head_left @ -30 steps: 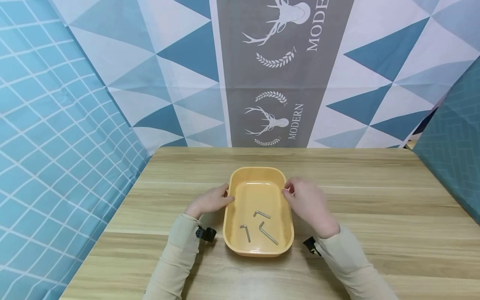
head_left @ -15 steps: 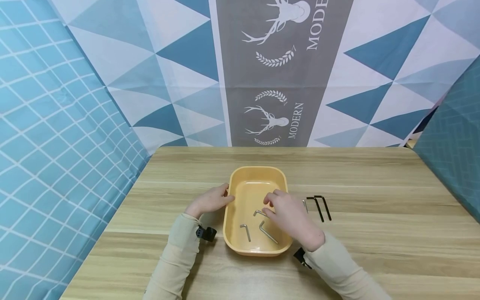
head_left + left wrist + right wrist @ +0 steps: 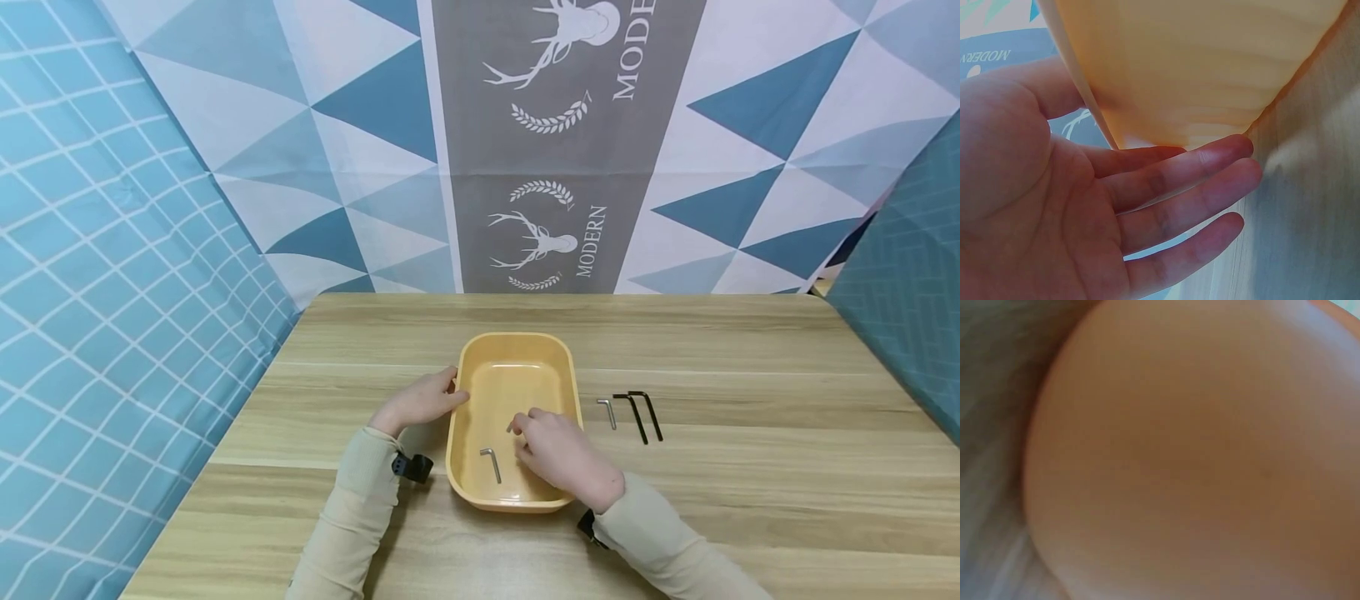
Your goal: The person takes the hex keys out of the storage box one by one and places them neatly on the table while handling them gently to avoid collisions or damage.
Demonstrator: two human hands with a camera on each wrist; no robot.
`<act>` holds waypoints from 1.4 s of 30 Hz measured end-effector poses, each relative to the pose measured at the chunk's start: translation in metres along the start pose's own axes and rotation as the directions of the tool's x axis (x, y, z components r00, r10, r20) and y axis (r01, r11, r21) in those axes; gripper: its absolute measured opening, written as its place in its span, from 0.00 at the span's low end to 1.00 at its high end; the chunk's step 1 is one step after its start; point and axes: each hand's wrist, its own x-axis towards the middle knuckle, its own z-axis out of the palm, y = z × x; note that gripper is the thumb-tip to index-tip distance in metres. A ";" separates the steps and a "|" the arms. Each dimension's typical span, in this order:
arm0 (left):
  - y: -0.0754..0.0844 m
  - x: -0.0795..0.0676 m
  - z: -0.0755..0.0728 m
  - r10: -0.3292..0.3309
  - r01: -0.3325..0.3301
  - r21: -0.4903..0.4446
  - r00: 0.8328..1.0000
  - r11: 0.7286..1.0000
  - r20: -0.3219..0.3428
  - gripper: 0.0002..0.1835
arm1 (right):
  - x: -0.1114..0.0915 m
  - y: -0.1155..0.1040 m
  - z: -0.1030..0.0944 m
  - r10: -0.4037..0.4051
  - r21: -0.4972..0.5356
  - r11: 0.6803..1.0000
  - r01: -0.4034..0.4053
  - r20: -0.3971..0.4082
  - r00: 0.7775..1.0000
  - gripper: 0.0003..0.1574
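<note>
An orange-yellow plastic tray (image 3: pixel 517 506) stands on the wooden table. My left hand (image 3: pixel 423 400) holds its left rim, thumb over the edge and fingers along the outer wall; the left wrist view shows this left hand (image 3: pixel 1147 194) close against the tray wall (image 3: pixel 1197 69). Inside the tray, my right hand (image 3: pixel 558 450) reaches down with bent fingers over a silver hex key (image 3: pixel 509 429), of which just one end shows. I cannot tell whether the fingers grip it. Another silver hex key (image 3: pixel 492 465) lies left of this hand. The tray's curved wall (image 3: pixel 1191 450) fills the right wrist view.
To the right of the tray, a short silver hex key (image 3: pixel 608 413) and two black hex keys (image 3: pixel 636 418) (image 3: pixel 651 415) lie side by side on the table (image 3: pixel 750 400). Patterned cloths (image 3: pixel 360 150) hang behind the table and at both sides.
My right hand has moved from the tray's right rim leftward and down into the tray, uncovering the hex keys on the table and covering two silver ones inside. My left hand stays put.
</note>
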 end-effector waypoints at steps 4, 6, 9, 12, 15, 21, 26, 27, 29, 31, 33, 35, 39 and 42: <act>0.000 0.000 0.000 0.000 0.000 -0.004 1.000 1.000 -0.002 0.17 | -0.001 0.001 0.004 -0.001 -0.058 0.998 0.003 0.020 1.000 0.09; 0.000 0.000 0.000 0.001 -0.001 -0.007 1.000 1.000 -0.002 0.17 | -0.001 0.001 0.007 -0.001 -0.101 0.995 0.004 0.030 1.000 0.06; 0.000 0.000 0.000 0.003 -0.003 -0.011 1.000 1.000 -0.002 0.17 | -0.001 0.002 0.010 0.001 -0.144 0.990 0.004 0.034 0.999 0.04; 0.000 0.000 0.000 0.005 -0.005 -0.009 1.000 1.000 -0.003 0.17 | -0.001 0.001 0.011 -0.008 -0.151 0.988 0.011 0.021 1.000 0.02; 0.000 0.000 0.001 0.006 -0.006 -0.004 1.000 1.000 -0.003 0.17 | -0.002 0.000 0.011 -0.018 -0.156 0.988 0.022 0.024 1.000 0.04; 0.000 0.000 0.000 0.010 -0.010 -0.008 1.000 1.000 -0.005 0.16 | -0.002 0.000 0.010 -0.023 -0.155 0.987 0.030 0.046 0.999 0.04; 0.000 0.000 0.000 0.012 -0.012 -0.008 1.000 1.000 -0.007 0.17 | -0.002 0.000 0.011 -0.027 -0.146 0.989 0.033 0.046 0.999 0.05; 0.000 0.000 0.000 0.012 -0.012 -0.006 1.000 1.000 -0.008 0.17 | -0.002 0.000 0.011 -0.029 -0.144 0.989 0.035 0.045 0.999 0.05; -0.001 0.000 0.000 0.015 -0.015 -0.004 1.000 1.000 -0.010 0.17 | -0.002 0.001 0.011 -0.035 -0.141 0.989 0.040 0.037 0.999 0.05; -0.001 0.000 0.001 0.014 -0.014 0.000 1.000 1.000 -0.010 0.17 | -0.002 0.001 0.011 -0.043 -0.136 0.990 0.045 0.023 0.999 0.05; -0.001 0.000 0.001 0.014 -0.014 0.000 1.000 1.000 -0.010 0.17 | -0.001 0.001 0.010 -0.049 -0.133 0.990 0.050 0.009 0.999 0.04; -0.001 0.000 0.001 0.013 -0.013 0.001 1.000 1.000 -0.009 0.17 | -0.001 0.001 0.009 -0.053 -0.125 0.991 0.052 -0.001 0.999 0.02; -0.001 0.000 0.001 0.008 -0.008 0.001 1.000 1.000 -0.006 0.17 | -0.001 0.000 0.006 -0.045 -0.106 0.993 0.044 -0.010 0.999 0.04; -0.001 0.001 0.001 0.002 -0.002 -0.001 1.000 1.000 -0.004 0.18 | -0.001 0.000 0.004 -0.025 -0.097 0.995 0.023 -0.019 1.000 0.05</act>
